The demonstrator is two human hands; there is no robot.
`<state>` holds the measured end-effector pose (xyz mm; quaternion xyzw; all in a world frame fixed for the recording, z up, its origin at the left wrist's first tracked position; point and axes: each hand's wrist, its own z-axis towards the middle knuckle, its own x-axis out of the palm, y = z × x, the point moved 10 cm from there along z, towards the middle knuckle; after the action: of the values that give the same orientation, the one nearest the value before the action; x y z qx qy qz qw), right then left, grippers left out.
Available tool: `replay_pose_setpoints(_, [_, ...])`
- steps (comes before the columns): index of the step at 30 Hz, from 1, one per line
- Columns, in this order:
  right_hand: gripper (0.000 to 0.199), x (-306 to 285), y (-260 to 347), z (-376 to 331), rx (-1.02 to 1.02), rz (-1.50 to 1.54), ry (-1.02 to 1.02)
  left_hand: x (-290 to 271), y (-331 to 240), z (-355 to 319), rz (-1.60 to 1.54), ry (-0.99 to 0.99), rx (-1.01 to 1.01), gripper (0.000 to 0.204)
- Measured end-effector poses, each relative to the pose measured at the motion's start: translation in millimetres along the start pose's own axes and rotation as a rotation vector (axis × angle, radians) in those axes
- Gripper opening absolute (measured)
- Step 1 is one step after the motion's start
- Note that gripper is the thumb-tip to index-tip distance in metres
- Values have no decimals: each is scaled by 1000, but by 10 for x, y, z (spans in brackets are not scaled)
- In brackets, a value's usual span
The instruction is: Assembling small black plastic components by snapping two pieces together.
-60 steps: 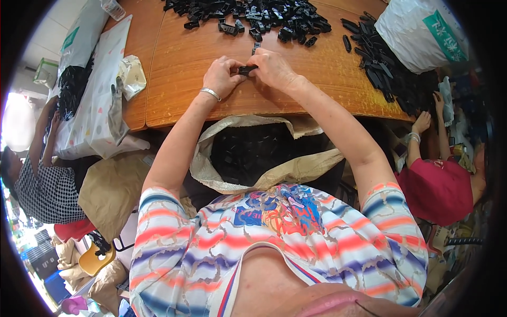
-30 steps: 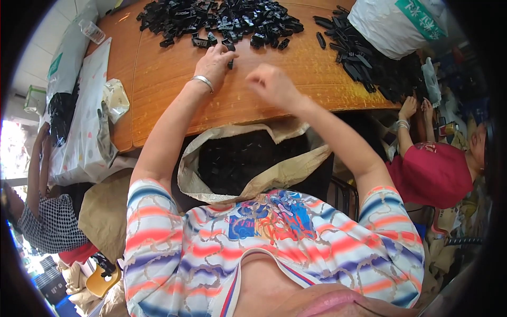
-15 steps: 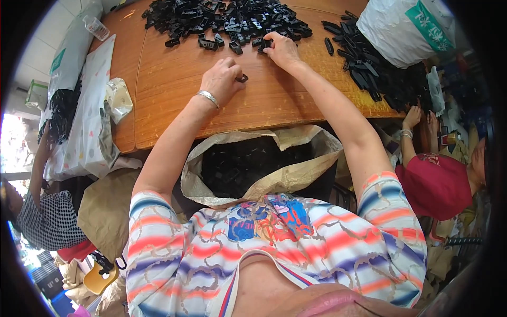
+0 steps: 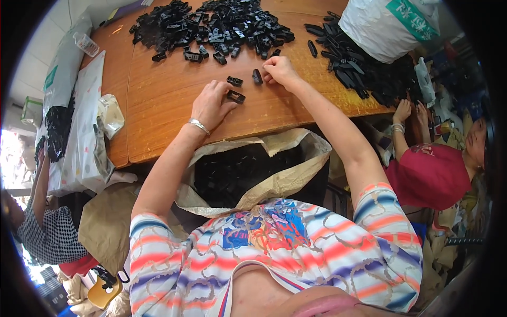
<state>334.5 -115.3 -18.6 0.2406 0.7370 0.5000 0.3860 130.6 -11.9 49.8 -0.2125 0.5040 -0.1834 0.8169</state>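
Observation:
Small black plastic parts lie on the brown wooden table before me. My left hand [image 4: 212, 104] has thumb and fingers around one oblong black part with an opening in it [image 4: 236, 96]. Just beyond its fingertips lies a second black part [image 4: 234, 81]. My right hand [image 4: 281, 72] is farther right, its fingers curled and pressed together; what they hold, if anything, is hidden. Right beside those fingertips a third black part [image 4: 257, 76] stands on the wood. A large heap of similar black parts [image 4: 211, 26] spreads over the far side of the table.
An open woven sack [image 4: 253, 203] of black pieces sits between me and the table edge. Long black strips [image 4: 351, 71] pile up at right near a white bag [image 4: 388, 29]. A person in a red top [image 4: 430, 177] works at right, another person at left. A clear bottle [image 4: 86, 44] lies far left.
My right hand has drawn back from the heap toward me. My left hand has moved slightly nearer and left. Loose black parts now lie between my hands.

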Motion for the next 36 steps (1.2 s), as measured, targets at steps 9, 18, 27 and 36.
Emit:
replay_pose_setpoints(9, [34, 314, 762, -751, -923, -862, 87, 36, 29, -19, 62, -18, 53, 31])
replay_pose_setpoints(18, [35, 471, 804, -911, -1026, -985, 219, 54, 124, -27, 42, 6, -36, 31])
replay_pose_setpoints(27, [22, 396, 814, -924, -960, -860, 206, 66, 123, -22, 72, -4, 16, 29])
replay_pose_setpoints(36, [19, 809, 805, -1056, -821, -663, 203, 83, 192, -24, 67, -13, -9, 28])
